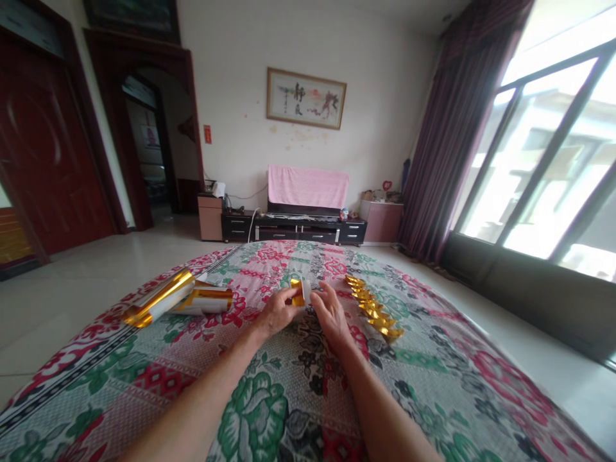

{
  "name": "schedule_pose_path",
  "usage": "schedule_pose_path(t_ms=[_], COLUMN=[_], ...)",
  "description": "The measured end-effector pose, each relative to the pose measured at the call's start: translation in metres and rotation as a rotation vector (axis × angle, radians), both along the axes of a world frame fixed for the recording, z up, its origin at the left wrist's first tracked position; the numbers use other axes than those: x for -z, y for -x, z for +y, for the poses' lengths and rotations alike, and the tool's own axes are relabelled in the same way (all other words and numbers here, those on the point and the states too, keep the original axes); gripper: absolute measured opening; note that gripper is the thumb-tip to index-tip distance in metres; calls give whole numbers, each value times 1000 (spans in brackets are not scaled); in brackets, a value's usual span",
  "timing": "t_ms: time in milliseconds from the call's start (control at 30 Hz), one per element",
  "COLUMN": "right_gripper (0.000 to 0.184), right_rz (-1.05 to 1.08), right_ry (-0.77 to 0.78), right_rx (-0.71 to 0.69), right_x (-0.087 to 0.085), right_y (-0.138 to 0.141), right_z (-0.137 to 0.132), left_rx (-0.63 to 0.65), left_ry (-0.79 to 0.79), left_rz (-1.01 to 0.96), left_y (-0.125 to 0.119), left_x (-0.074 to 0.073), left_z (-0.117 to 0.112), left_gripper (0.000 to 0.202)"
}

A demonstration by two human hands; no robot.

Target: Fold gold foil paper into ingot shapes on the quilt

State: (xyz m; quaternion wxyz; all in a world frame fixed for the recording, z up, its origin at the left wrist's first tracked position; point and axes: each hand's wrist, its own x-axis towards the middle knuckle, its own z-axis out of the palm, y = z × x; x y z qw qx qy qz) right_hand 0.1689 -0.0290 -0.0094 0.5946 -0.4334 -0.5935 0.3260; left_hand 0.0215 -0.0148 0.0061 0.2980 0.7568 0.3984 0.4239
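Between my two hands, above the middle of the cloth, is a small piece of gold paper (298, 293) with a white side, partly curled or folded. My left hand (280, 312) pinches it from the left, thumb and fingers closed on its edge. Close against the paper's white right side is my right hand (333, 316), its thumb and fingers apart; whether the thumb touches the paper I cannot tell. To the right, several folded gold paper ingots (374, 309) stand in a slanting row. Left of my hands lie loosely rolled gold paper sheets (205, 300) with white backs.
A patterned red, green and grey cloth (255, 410) covers the rounded surface under my hands. Beyond it stand a low black cabinet (282, 235) and a screen draped with a pink cloth (308, 186). A purple curtain (436, 147) and windows are at the right, a red door (43, 135) at the left.
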Motion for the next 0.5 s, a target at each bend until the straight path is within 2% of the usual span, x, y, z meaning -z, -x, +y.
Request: schedule_pose_path(t_ms=[100,233,400,500], right_gripper=[56,46,40,40], right_rz=[-76,-72,10,29], right_ry=[-7,-35,-10,-9], right_rx=[-18,62,186,214], right_x=[4,7,10,12], right_y=[3,2,-3,-4], right_z=[2,7,13,15], left_rx=[29,63,114,40], left_ry=[-37,-50,-41,-54], left_rz=[73,162,187,134], left_y=[-2,-4,-5,-3], left_x=[0,4,9,11], left_z=[-2,-2,-1,2], left_gripper=[61,70,70,65])
